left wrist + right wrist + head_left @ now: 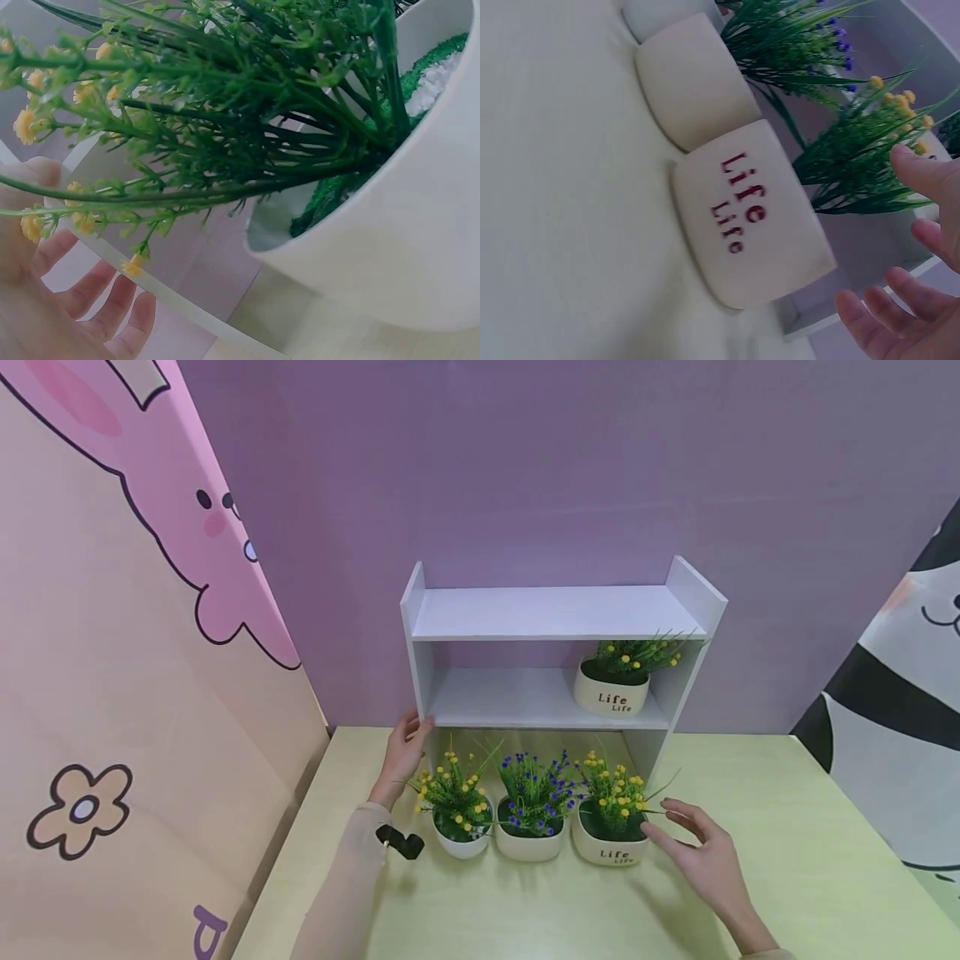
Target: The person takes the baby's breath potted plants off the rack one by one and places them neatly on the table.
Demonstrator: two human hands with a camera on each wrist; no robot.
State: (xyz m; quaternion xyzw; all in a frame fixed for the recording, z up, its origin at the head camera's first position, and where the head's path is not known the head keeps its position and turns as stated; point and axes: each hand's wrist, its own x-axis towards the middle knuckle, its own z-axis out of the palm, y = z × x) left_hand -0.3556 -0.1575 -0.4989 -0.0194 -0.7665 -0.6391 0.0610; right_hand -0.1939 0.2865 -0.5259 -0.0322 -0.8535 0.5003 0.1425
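My left hand holds the left side panel of a white two-tier shelf, thumb at the front edge and fingers along the outer side. In the left wrist view, a white pot with yellow flowers stands close by this hand. My right hand is beside the right-hand "Life" pot, its fingers spread and holding nothing. That pot carries yellow flowers; the right wrist view shows its red lettering. Between the two yellow plants is a cream pot with purple-blue flowers.
Another "Life" pot with yellow flowers stands at the right end of the shelf's middle board. The row of pots is in front of the shelf on a pale table. Behind is a purple wall; a cartoon-printed panel flanks the left side.
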